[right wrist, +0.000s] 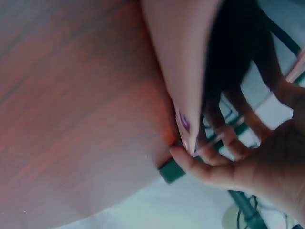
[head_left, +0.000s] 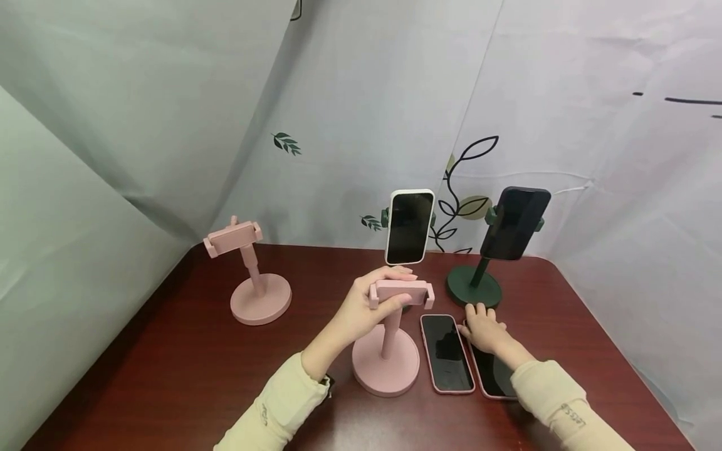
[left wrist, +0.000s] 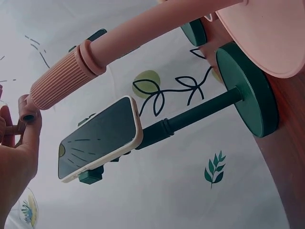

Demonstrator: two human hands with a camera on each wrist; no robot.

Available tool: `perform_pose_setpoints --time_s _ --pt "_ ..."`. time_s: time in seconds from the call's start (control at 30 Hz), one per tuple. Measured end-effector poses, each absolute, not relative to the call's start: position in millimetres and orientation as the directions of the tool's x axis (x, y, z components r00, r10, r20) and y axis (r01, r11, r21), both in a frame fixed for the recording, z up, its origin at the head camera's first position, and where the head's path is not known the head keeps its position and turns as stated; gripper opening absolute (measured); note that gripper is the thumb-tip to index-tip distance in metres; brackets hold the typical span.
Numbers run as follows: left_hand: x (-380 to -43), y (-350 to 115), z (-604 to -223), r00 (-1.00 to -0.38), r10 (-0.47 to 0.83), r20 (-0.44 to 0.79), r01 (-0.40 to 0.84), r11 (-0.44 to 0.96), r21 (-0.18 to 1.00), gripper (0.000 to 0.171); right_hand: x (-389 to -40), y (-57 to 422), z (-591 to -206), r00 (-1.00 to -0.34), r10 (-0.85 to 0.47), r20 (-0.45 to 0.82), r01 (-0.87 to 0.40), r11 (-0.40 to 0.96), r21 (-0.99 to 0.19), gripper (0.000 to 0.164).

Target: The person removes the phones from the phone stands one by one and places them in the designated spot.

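My left hand (head_left: 369, 300) grips the clamp head of a pink phone stand (head_left: 389, 360), thumb in front and fingers behind; the stand's round base is low at the middle of the table. My right hand (head_left: 485, 332) is over the upper end of a pink-cased phone (head_left: 495, 376) lying screen up, thumb at one side and fingers at the other edge. In the right wrist view the fingers (right wrist: 214, 174) reach round the phone's edge and reflect in its dark screen. Another pink-cased phone (head_left: 448, 354) lies between the stand and this phone.
A second pink stand (head_left: 261, 299) with a bare clamp stands at the back left. Behind my left hand, a green stand (left wrist: 248, 90) holds a white-cased phone (head_left: 410, 227). Another green stand (head_left: 474, 287) at the back right carries a black phone (head_left: 516, 223). Fabric hangs behind the table.
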State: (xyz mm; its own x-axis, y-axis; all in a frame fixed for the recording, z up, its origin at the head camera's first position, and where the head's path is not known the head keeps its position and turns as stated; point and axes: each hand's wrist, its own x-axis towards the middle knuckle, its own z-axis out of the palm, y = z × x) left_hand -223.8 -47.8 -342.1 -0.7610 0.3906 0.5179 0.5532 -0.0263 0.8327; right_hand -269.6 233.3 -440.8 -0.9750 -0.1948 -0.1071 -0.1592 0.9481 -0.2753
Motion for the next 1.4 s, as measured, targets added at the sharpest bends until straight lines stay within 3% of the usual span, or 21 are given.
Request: perform_pose_setpoints --time_s 0.17,0.4,0.53,0.73,0.87,1.13,1.4 --pt "-222.9 -49.9 -341.0 -0.769 0.405 0.494 0.523 -0.044 0.851 0.033 -263.1 237.8 -428.7 -0.957 -0.268 -0.114 -0.224 0.926 -0.304 0.026" --pt "-217.0 -50.6 -347.7 -0.806 0.355 0.473 0.493 -0.039 0.869 0.067 -243.3 225.1 -408.4 -0.929 -0.325 0.176 -0.366 0.880 -0.303 0.030" --pt "-216.8 -49.8 -358.8 -0.835 0.317 0.449 0.470 -0.012 0.883 0.071 -229.6 207.3 -401.4 -0.875 -0.375 0.306 -0.457 0.847 -0.270 0.030" --pt "-218.9 -48.1 -377.7 -0.885 0.266 0.383 0.412 0.061 0.909 0.063 -210.8 183.8 -395.8 -0.769 -0.456 0.448 -0.601 0.756 -0.261 0.023" --pt "-221.8 -48.0 -389.8 -0.900 0.261 0.348 0.386 0.110 0.916 0.051 -202.6 170.7 -395.7 -0.736 -0.467 0.489 -0.638 0.720 -0.273 0.018" --pt "-219.1 -46.2 -392.3 -0.905 0.207 0.372 0.410 0.185 0.893 0.033 -194.3 154.6 -399.7 -0.703 -0.483 0.521 -0.682 0.666 -0.303 0.012" --pt "-216.9 -47.6 -388.4 -0.891 0.181 0.417 0.448 0.188 0.874 0.025 -187.3 151.1 -402.6 -0.688 -0.502 0.524 -0.711 0.611 -0.348 0.004"
